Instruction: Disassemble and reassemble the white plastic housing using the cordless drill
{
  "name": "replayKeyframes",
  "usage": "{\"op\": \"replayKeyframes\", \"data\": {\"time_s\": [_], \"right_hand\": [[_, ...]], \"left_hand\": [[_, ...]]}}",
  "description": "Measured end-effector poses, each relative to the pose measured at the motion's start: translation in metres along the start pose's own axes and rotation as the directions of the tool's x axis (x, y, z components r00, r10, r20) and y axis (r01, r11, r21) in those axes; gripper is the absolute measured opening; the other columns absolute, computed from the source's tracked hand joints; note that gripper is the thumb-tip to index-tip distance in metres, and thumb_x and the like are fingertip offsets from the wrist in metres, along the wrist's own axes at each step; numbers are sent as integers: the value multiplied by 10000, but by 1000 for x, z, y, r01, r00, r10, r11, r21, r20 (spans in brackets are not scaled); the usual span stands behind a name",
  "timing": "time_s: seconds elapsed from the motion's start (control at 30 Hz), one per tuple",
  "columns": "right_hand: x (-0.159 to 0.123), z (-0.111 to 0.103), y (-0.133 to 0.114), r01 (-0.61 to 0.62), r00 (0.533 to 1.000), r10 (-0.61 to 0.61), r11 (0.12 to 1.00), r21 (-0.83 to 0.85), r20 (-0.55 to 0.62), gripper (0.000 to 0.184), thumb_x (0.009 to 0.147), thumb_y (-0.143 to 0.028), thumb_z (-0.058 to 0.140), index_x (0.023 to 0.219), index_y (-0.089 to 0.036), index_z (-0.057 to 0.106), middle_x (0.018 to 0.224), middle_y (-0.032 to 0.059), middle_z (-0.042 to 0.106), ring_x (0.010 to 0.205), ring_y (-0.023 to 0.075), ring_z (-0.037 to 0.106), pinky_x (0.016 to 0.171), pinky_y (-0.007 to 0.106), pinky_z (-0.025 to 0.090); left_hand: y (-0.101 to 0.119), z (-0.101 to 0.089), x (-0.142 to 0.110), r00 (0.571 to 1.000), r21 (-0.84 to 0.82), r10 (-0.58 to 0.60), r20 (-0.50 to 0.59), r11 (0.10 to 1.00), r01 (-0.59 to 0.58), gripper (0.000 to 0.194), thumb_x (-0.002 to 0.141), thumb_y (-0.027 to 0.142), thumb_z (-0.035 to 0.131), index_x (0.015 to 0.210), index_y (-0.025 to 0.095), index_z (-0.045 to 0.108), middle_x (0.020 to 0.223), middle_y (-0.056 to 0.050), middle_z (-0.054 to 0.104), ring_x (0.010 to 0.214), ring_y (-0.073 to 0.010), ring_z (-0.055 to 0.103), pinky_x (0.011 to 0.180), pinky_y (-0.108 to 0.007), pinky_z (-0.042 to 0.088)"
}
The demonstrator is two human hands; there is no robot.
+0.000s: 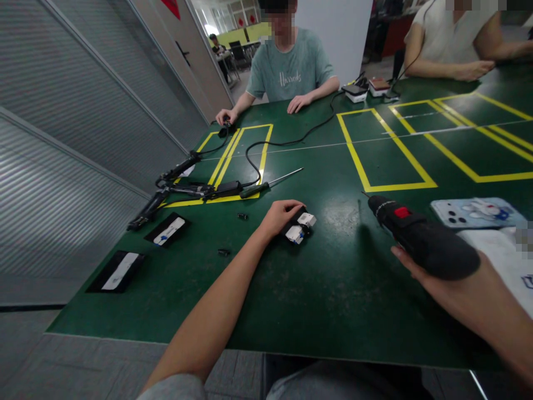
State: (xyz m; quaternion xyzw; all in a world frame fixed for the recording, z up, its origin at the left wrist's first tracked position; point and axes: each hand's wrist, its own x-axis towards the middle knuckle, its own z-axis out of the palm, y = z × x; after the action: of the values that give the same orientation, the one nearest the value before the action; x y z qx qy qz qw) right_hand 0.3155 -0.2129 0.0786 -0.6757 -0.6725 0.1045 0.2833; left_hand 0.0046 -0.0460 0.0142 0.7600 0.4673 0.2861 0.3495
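My left hand (280, 215) rests on the green table (333, 289), fingers curled over a small black part with white blocks (300, 226). My right hand (433, 272) is wrapped around a black electric screwdriver with a red switch (416, 236), held just above the table with its tip pointing toward the far left. Two small black pieces (242, 216) (224, 253) lie on the table left of my left hand.
A long hand screwdriver (266, 186) and black cabled tools (179, 183) lie beyond my left hand. Two black-and-white flat parts (166, 230) (119, 271) sit near the left edge. A phone (474, 213) lies at right. Two other people sit across the table.
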Motion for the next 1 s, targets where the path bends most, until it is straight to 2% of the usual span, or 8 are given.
{"op": "replayKeyframes", "data": {"time_s": [0.17,0.3,0.47,0.57,0.63,0.77,0.9,1.0], "right_hand": [[3,5,-5,-14,999,12,999,37,37,543,852,-438,640,1350,-321,458,1198,-19,571,1087,254,547,894,329,490],[4,11,-2,-8,997,-1,993,121,75,617,842,-352,662,1391,-376,382,1275,-71,509,1154,222,498,1007,320,414],[7,12,0,-43,996,32,988,148,78,589,825,-438,677,1357,-353,439,1235,-52,540,1116,236,523,1027,355,406],[7,10,-2,-10,993,-9,987,163,115,649,819,-407,657,1400,-362,372,1280,-56,510,1153,246,498,1005,387,421],[7,10,-4,-21,984,-8,988,155,180,701,815,-367,619,1438,-363,297,1263,-38,528,1112,261,531,928,412,475],[5,17,-5,-14,953,28,999,-49,301,799,781,-376,548,1486,-303,180,1262,41,527,998,318,586,746,469,538],[0,29,-4,132,922,-15,951,-278,386,857,779,-266,567,1502,-241,109,1217,88,503,985,309,563,695,446,552],[-7,32,-2,222,894,-77,932,-288,441,883,774,-257,599,1500,-215,100,1182,85,497,1029,293,512,751,436,547]], "left_hand": [[1,-1,0,1000,-16,3,4,1000,-2,311,869,374,496,966,163,703,960,-47,711,893,-178,639,817,-273,461],[2,-1,-1,1000,-18,-9,10,1000,9,309,869,377,495,967,170,703,961,-44,710,894,-180,638,828,-280,460],[3,-1,-1,1000,-25,-16,7,1000,16,309,866,381,499,963,170,703,955,-48,712,881,-180,639,814,-283,465],[4,-1,-1,1000,-20,-27,3,999,27,300,864,373,497,957,174,702,955,-43,711,885,-179,638,810,-282,464],[4,-2,-1,999,-19,-32,5,999,32,304,864,375,495,960,173,701,953,-41,711,887,-179,638,804,-278,462],[4,-2,-1,1000,-27,-26,11,999,26,320,862,396,499,968,172,702,949,-42,711,891,-182,639,802,-274,460],[1,-1,0,1000,-33,-19,3,999,19,325,862,405,502,962,171,704,956,-46,711,897,-184,640,814,-281,460],[1,-1,0,999,-16,-33,5,999,33,317,861,395,500,964,177,706,959,-44,712,902,-186,639,818,-285,459]]}}
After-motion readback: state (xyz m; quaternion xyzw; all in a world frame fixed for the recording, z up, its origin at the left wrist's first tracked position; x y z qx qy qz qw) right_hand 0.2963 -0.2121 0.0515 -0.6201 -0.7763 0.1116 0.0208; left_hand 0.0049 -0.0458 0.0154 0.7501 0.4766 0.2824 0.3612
